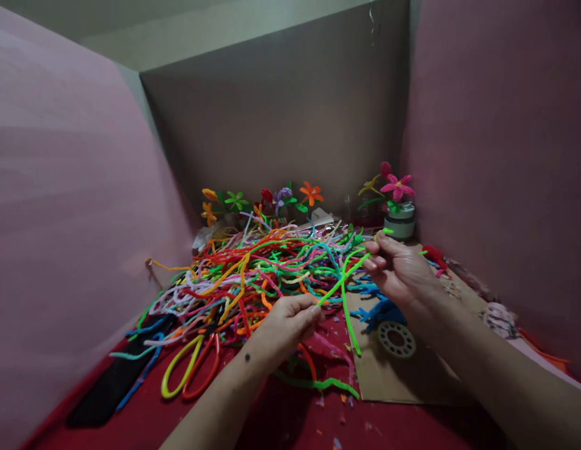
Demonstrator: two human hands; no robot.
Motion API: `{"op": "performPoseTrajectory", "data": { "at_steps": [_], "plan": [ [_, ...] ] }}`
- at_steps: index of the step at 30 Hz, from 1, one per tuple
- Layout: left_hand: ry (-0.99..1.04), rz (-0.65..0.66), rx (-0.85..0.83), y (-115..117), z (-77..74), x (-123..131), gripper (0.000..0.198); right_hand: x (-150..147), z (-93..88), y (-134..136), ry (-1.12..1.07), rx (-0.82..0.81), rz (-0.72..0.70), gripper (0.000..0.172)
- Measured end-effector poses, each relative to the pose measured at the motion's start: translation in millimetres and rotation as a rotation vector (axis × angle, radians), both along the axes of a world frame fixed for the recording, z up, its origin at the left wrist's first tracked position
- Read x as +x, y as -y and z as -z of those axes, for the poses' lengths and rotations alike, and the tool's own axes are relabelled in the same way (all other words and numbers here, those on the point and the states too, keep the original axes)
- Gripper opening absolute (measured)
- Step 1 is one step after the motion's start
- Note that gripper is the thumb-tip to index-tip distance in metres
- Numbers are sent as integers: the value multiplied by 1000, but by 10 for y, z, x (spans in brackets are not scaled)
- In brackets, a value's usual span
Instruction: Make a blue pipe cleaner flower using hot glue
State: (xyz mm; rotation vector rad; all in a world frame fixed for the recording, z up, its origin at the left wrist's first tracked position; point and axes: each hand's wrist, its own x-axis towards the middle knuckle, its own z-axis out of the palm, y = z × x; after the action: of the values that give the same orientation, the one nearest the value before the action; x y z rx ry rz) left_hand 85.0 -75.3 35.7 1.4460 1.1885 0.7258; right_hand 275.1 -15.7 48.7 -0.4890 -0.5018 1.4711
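Note:
Between my hands runs a bright green pipe cleaner (334,289). My left hand (290,322) pinches its lower end between thumb and fingertips. Higher up and to the right, my right hand (396,265) grips the other end, and a short green tip sticks out above its fingers. A second green strand (348,315) crosses the held one and hangs down over the cardboard; whether it is joined to it I cannot tell. Behind both hands lies a tangled heap of many-coloured pipe cleaners (253,269).
Scissors (190,369) with yellow and red handles lie left of my hands, by a black flat object (110,381). On the right, cardboard (388,384) bears a pale ring with holes (397,339) and blue pieces (382,309). A green jar (400,222) and pipe-cleaner flowers (312,192) stand behind.

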Motion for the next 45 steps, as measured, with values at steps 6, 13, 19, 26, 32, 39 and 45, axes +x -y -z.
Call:
{"op": "performPoseTrajectory", "data": {
  "at_steps": [6,13,19,26,32,39,45],
  "plan": [
    [0,70,-74,51,-21,22,26,9,26,-32,27,-8,4,19],
    [-61,4,-46,30,-62,-4,26,87,35,-110,29,4,43,20],
    [-73,56,-10,52,-96,-98,27,106,36,-127,26,-9,28,20],
    [-110,-64,56,178,-69,-311,29,129,-43,-75,39,-35,18,21],
    [-182,-35,111,473,-84,-388,34,77,-76,47,50,-70,-39,20],
    [-244,-110,57,702,-44,-596,36,55,-155,208,67,-34,-98,18],
    [-465,-441,600,156,-367,-705,30,-62,-177,167,6,-78,-124,17]
  ]
}}
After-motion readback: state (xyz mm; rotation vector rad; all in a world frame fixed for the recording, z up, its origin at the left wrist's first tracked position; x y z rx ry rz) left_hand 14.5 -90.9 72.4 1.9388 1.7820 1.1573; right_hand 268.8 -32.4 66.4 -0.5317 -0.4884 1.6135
